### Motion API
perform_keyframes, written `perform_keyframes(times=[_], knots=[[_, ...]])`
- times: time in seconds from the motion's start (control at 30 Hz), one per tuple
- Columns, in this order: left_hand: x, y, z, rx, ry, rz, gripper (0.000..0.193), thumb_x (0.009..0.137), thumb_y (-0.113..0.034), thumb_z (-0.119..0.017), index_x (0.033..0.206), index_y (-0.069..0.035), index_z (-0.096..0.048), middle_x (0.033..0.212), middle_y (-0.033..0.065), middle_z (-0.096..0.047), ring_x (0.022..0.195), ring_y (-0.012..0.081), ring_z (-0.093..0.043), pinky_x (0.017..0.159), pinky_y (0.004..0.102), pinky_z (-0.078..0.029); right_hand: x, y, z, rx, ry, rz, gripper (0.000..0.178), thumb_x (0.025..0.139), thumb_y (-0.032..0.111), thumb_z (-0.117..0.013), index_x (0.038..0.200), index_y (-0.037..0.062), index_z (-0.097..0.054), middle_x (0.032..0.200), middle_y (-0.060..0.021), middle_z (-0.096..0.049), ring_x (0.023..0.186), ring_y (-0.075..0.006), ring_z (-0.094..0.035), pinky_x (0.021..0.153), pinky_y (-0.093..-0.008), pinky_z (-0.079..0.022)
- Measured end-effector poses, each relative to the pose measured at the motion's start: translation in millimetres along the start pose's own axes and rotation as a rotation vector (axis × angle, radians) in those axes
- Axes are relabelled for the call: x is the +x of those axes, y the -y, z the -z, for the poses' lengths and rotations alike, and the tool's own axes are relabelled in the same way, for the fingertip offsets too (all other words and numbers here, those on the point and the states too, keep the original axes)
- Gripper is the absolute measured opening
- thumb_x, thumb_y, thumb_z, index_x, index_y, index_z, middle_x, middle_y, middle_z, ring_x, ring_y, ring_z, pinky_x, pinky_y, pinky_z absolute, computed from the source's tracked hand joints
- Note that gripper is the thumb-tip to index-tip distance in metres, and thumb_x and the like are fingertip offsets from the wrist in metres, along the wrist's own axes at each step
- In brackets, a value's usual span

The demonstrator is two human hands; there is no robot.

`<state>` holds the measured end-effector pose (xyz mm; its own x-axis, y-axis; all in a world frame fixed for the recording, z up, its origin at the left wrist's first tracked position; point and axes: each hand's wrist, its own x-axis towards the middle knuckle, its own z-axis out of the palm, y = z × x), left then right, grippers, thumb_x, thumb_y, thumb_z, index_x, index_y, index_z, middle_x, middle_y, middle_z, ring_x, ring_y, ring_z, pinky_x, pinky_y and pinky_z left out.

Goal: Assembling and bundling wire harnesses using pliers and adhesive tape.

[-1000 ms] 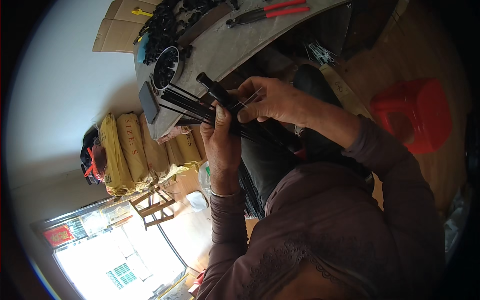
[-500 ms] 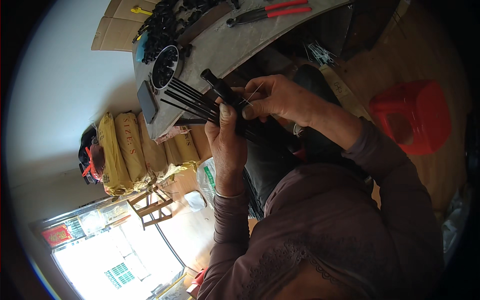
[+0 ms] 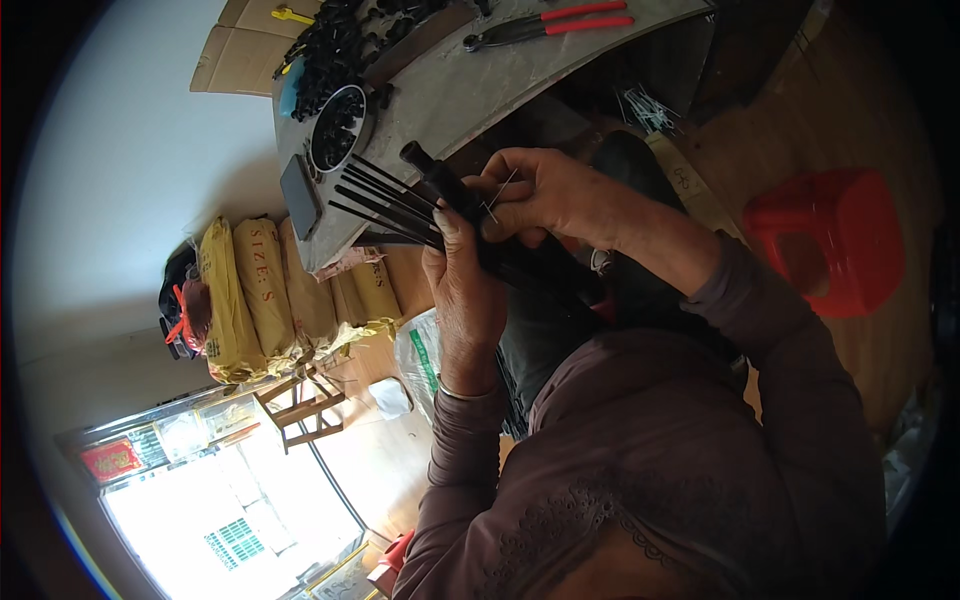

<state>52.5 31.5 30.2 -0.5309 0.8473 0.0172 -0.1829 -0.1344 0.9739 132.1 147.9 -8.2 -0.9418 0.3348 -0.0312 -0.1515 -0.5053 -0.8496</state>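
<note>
My left hand (image 3: 470, 300) is wrapped round a bundle of thin black rods (image 3: 388, 198) and a thicker black tube (image 3: 425, 165). The rods fan out past my thumb toward the upper left, and the tube tilts the same way. Close beside it, my right hand (image 3: 560, 195) is closed, thumb and finger pinching a thin pale wire (image 3: 501, 190) against the tube's side. Dark shapes below the hands run over my lap; where the tube ends there is hard to make out.
A grey table (image 3: 450, 95) holds red-handled pliers (image 3: 548, 28), a bowl (image 3: 340, 128) of small black parts, a heap of black parts (image 3: 330, 50) and a dark flat slab (image 3: 298, 197). Metal pins (image 3: 650, 108) lie under it. A red stool (image 3: 828, 240) stands right; yellow sacks (image 3: 265, 290) stand left.
The view has shifted slightly, moving the table a little rightward in the picture. Both hands keep their hold, and the wire has tilted slightly between my right fingers.
</note>
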Motion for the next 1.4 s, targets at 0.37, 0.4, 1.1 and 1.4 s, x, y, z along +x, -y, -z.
perform_keyframes(times=[0.37,0.4,1.1,1.4], knots=[[13.2,11.5,1.0,0.193,-0.206,-0.051,0.042,0.102,-0.04,-0.039,0.108,-0.001,-0.055,0.08,0.0048,-0.061,0.063,0.0081,-0.055,0.056,0.0209,-0.043,-1.4,-13.3,-9.8,-0.476,-0.377,0.491,0.039,0.079,0.015,-0.075,0.11,0.0021,-0.056,0.088,-0.0025,-0.065,0.08,-0.0102,-0.058,0.071,-0.0259,-0.048],[13.9,11.9,2.2,0.199,-0.206,-0.026,0.041,0.102,-0.039,-0.039,0.108,-0.002,-0.055,0.075,0.0028,-0.059,0.061,0.0073,-0.053,0.055,0.0203,-0.042,-4.7,-4.5,-7.8,-0.607,-0.342,0.443,0.036,0.08,0.017,-0.075,0.107,0.0022,-0.058,0.089,-0.0026,-0.065,0.085,-0.0108,-0.059,0.078,-0.0295,-0.048],[14.5,20.2,-3.5,0.059,-0.21,-0.058,0.041,0.1,-0.041,-0.044,0.105,-0.002,-0.055,0.069,0.0014,-0.052,0.058,0.0096,-0.049,0.052,0.0226,-0.04,-4.4,10.1,-3.4,-0.315,-0.218,0.136,0.014,0.091,0.014,-0.061,0.093,-0.0003,-0.06,0.077,-0.0008,-0.062,0.07,-0.0051,-0.056,0.061,-0.021,-0.046],[16.7,23.3,-1.9,-0.012,-0.125,-0.083,0.037,0.101,-0.04,-0.04,0.104,-0.006,-0.053,0.068,-0.001,-0.048,0.056,0.0067,-0.044,0.049,0.0207,-0.036,-10.5,10.2,-6.0,-0.693,-0.357,0.631,0.011,0.091,0.011,-0.06,0.094,-0.0005,-0.06,0.079,-0.0015,-0.061,0.072,-0.0055,-0.056,0.062,-0.0206,-0.047]])
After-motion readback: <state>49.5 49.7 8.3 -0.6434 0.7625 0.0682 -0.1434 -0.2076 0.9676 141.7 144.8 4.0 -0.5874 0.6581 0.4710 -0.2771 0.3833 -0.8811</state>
